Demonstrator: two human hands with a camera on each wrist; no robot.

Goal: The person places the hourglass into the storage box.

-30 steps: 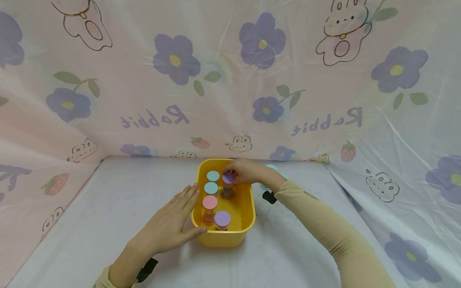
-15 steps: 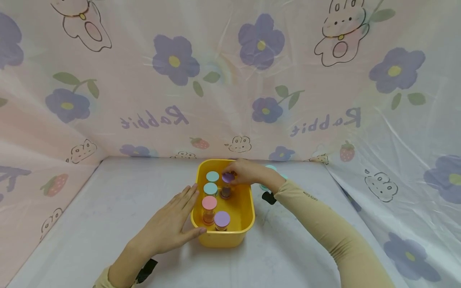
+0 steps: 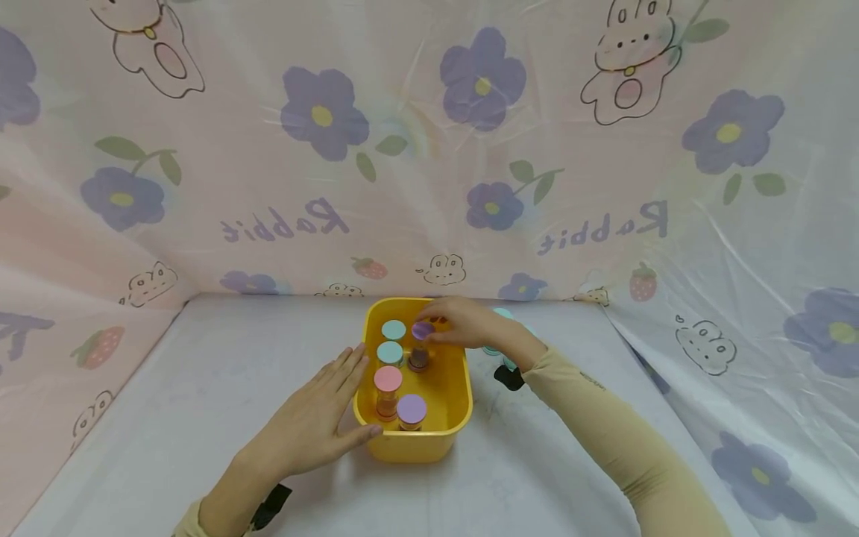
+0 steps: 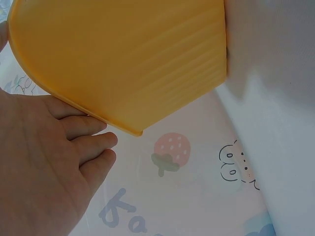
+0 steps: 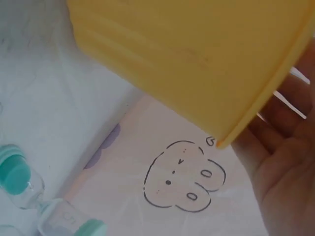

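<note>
A yellow plastic bin (image 3: 456,406) stands on the table. Several small sand timers stand upright inside it: two with teal caps (image 3: 394,329), one pink (image 3: 388,378), one purple (image 3: 411,409). My right hand (image 3: 459,322) reaches over the bin's far right corner and pinches the cap of another purple-capped sand timer (image 3: 420,350) standing in the bin. My left hand (image 3: 322,418) lies flat with straight fingers against the bin's left outer wall (image 4: 123,59). In the right wrist view only the bin's outside (image 5: 197,64) and my palm (image 5: 285,172) show.
Teal-capped sand timers (image 5: 19,179) lie on the table right of the bin, partly hidden behind my right hand (image 3: 499,313). Flower-printed plastic sheeting (image 3: 322,112) walls in the table at the back and both sides.
My right fingers have settled a little further over the purple cap. The left hand and the bin have stayed where they were.
</note>
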